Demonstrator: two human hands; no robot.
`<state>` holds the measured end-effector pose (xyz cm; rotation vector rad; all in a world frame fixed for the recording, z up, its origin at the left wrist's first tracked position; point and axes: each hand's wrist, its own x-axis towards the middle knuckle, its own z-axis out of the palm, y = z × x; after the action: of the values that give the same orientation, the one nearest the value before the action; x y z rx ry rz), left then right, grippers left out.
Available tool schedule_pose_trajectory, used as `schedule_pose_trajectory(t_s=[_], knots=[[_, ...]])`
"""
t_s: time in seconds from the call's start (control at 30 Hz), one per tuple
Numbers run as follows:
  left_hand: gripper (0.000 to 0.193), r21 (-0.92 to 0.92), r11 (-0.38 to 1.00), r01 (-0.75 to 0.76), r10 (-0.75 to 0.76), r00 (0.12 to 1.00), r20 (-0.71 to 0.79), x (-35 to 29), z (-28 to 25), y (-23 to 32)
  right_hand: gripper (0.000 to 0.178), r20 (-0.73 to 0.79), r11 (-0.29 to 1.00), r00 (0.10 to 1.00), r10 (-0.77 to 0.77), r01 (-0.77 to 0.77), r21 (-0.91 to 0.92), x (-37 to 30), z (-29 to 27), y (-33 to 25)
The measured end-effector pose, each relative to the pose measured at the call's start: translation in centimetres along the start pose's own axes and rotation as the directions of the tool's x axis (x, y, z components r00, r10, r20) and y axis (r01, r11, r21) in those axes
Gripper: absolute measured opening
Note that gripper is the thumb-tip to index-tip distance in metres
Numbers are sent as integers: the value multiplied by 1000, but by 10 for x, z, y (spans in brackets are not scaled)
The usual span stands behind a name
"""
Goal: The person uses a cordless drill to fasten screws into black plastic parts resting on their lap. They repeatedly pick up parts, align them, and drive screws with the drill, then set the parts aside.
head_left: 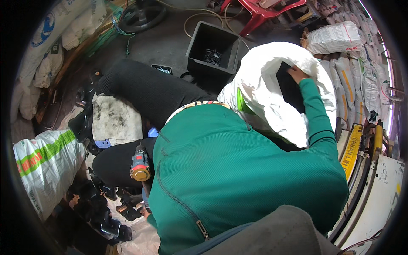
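My right hand [298,74] reaches to the mouth of a large white sack [263,72], its fingers bent at the edge of the dark opening. What lies deeper inside is in shadow. Low on the left, partly hidden by my green sleeve, my left hand [145,211] has its fingers closed at a small black molded part [128,212]. A cordless drill [140,163] with a grey-and-red body is just above that hand, chuck pointing away; its handle is mostly hidden. More black parts [111,225] lie around on pale sheeting.
Beyond my legs stand a black bin [212,55] with dark pieces in it and a small tray [162,69] of screws. A stained cloth [115,119] lies between my legs. White sacks [49,163] flank me; a red plastic chair [272,12] stands at the back.
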<state>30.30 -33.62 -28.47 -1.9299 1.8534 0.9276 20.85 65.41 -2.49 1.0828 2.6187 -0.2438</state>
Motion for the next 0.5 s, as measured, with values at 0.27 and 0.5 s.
schedule_pose_trajectory(t_s=[0.27, 0.5], knots=[[30, 71, 149, -986, 896, 104, -432, -123, -67, 265, 65, -82, 983, 985, 152, -159, -89, -12, -13, 64], [39, -64, 294, -954, 872, 240, 426, -298, 78, 393, 63, -53, 831, 966, 254, -246, -499, -12, -10, 82]])
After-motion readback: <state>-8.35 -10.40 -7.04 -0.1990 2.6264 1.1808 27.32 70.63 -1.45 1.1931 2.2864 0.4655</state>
